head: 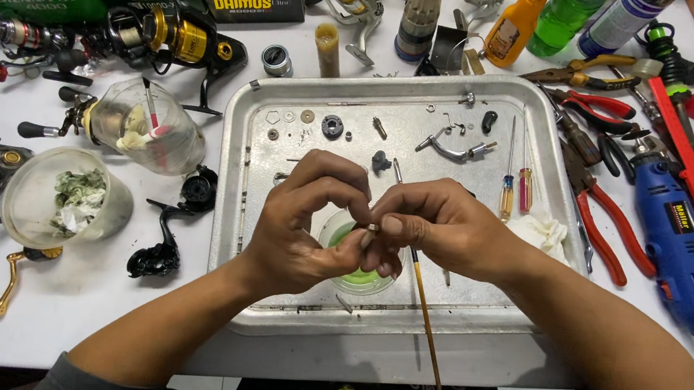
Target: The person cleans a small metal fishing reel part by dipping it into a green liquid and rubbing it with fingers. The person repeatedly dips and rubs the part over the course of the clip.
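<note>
Your left hand (311,217) and your right hand (437,225) meet over the middle of the shallow rectangular metal tray (231,209), fingertips pressed together. Between them you pinch a tiny silver metal ring-shaped part (372,227); both grips are closed on it, the left thumb and forefinger from one side, the right thumb and forefinger from the other. The part is too small to tell more about its shape.

Your right hand also holds a thin brown wooden-handled brush (426,321), whose handle slants down past the near edge of the tray toward you.

Directly under your hands, inside the tray, stands a small round clear cup holding green liquid (360,279), partly hidden by your fingers. Farther back in the tray lie loose small washers and screws (291,117), a black round gear-like piece (332,126), a bent silver metal arm (451,148), and two slim screwdrivers with yellow and red handles (515,190). A crumpled white tissue (540,232) sits by your right wrist.

On the white bench (82,305), left of the tray, you have a black reel handle (162,245), a clear plastic tub with crumpled paper (67,198) and a black-and-gold fishing reel (180,39). Right of the tray lie red-handled pliers (602,232) and a blue electric rotary tool (681,244).
</note>
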